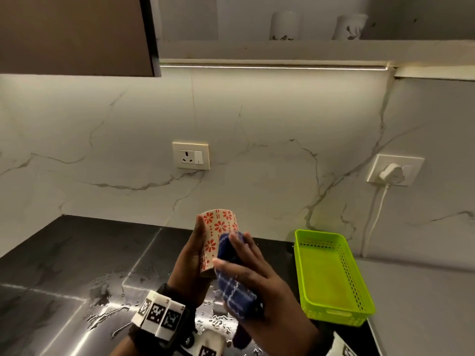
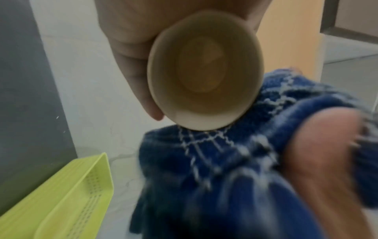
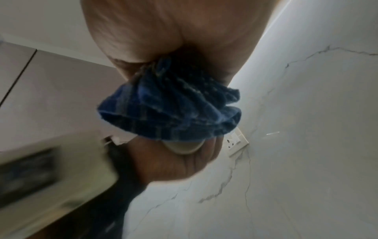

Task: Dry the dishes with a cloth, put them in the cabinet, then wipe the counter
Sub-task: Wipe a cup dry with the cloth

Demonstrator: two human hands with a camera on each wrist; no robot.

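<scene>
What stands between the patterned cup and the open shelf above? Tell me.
Nothing visible does. The left hand holds the cup over the counter while the right hand presses the blue cloth to it; the wall up to the shelf is bare, with free space beside two white cups.

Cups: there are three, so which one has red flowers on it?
The cream ceramic cup with red flowers, gripped by the left hand. The two white cups on the shelf have small dark sprigs instead.
</scene>
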